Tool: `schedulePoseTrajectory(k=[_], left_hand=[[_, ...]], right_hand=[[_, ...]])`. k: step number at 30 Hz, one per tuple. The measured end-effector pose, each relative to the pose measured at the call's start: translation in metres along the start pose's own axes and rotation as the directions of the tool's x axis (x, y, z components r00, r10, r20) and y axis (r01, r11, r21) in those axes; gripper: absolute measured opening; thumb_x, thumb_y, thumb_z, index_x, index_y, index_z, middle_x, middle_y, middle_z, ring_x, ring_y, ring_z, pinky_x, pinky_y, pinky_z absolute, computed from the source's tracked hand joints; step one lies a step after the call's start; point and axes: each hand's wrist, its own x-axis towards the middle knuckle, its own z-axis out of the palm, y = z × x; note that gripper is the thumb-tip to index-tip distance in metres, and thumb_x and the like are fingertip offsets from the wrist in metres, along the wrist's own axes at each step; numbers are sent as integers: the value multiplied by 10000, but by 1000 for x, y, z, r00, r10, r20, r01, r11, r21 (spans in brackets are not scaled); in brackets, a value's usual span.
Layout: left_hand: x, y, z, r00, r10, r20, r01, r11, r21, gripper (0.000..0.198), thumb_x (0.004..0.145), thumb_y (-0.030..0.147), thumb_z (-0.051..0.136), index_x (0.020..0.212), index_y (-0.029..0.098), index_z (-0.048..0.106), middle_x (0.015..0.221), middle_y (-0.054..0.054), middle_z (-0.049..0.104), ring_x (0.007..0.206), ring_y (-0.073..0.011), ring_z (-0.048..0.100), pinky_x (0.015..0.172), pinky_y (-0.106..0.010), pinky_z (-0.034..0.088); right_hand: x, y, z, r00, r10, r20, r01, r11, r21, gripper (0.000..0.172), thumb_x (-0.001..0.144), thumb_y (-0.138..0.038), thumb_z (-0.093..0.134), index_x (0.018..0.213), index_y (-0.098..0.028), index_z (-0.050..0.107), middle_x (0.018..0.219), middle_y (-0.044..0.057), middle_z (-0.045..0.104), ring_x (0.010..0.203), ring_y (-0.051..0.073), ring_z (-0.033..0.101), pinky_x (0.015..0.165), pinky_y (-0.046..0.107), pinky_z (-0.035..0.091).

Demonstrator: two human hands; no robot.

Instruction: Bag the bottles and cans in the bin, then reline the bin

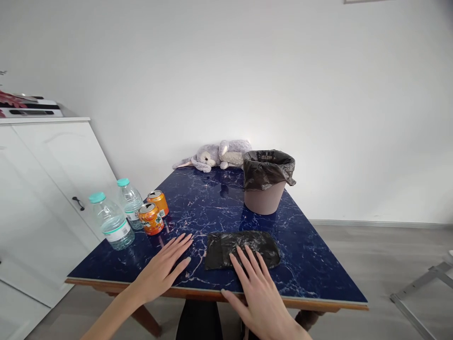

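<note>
My left hand [161,271] lies flat near the table's front edge, fingers stretched out and holding nothing. Beside it, on the left, stand two orange drink cans [151,219] with opened tops, and two clear water bottles [115,224] with turquoise caps. My right hand [256,293] is spread, its fingertips resting on a folded black plastic bag [219,250] that lies flat on the table. Behind that bag, to the right, stands a greyish-pink trash bin [264,202] with a black bag [260,177] lining it and folded over its rim.
The table [201,203] has a dark blue marbled top and a wooden edge. A grey plush rabbit [212,153] lies at its far end by the wall. To the left is a white cabinet [53,189]. A metal frame [421,288] stands on the floor at right.
</note>
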Motion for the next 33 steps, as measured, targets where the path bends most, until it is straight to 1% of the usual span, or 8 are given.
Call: schedulePoseTrajectory(k=[4,7,10,13,15,20,25,33], left_hand=[[1,0,2,1000,1,-2,-1,1000,22,584,1126,491,439,1684,364,327,1725,16,371,1602,-267,350,1316,-485,322],[1,-2,4,1000,1,-9,-1,1000,24,586,1124,508,435,1683,367,332,1722,22,381,1597,-263,363,1320,-477,319],[1,-3,4,1000,2,-23,-1,1000,26,585,1121,518,438,1680,376,339,1714,33,397,1590,-260,380,1312,-459,340],[1,-2,4,1000,4,-18,-3,999,40,580,1120,517,440,1676,382,346,1716,42,393,1593,-261,373,1307,-460,349],[1,-3,4,1000,1,-11,-1,999,47,579,1120,515,442,1675,383,346,1718,43,388,1595,-262,367,1305,-468,351],[3,-6,6,999,2,-52,1,999,53,570,1109,510,472,1660,404,376,1704,44,419,1571,-273,412,1284,-476,389],[4,-9,8,998,17,-62,-13,998,62,577,1108,503,476,1664,405,363,1702,46,419,1569,-272,415,1275,-497,403],[4,-7,5,997,23,-70,-19,998,59,575,1106,495,483,1662,404,369,1693,43,431,1558,-277,429,1261,-509,419]], right_hand=[[-3,-8,6,997,-52,56,55,997,-53,950,1013,-685,544,1734,-353,23,1774,23,245,1626,424,205,1287,680,300],[-7,-9,11,998,-50,26,52,993,-102,1038,970,-478,708,1735,-366,15,1719,68,390,1608,443,261,1229,662,423],[-12,-5,20,996,-40,-75,30,990,-136,1036,917,-212,714,1734,-381,99,1636,132,468,1558,471,370,1107,622,571],[-17,-1,25,985,-108,-134,89,987,-137,1012,833,-10,603,1715,-347,236,1447,143,590,1468,418,512,1136,637,546],[-20,0,24,978,-142,-155,119,982,-146,974,800,33,553,1683,-314,335,1386,146,615,1466,400,514,1154,646,524],[-22,0,15,967,-209,-148,174,960,-221,767,978,-137,547,1688,-333,334,1735,88,349,1592,395,338,1207,629,472],[-13,13,5,989,-81,-124,53,975,-215,600,1101,-432,462,1685,-349,350,1758,28,269,1582,388,360,1254,644,393],[4,100,-30,971,189,-148,-221,946,-239,598,1128,-563,300,1631,-288,470,1736,16,331,1617,293,305,1314,557,307]])
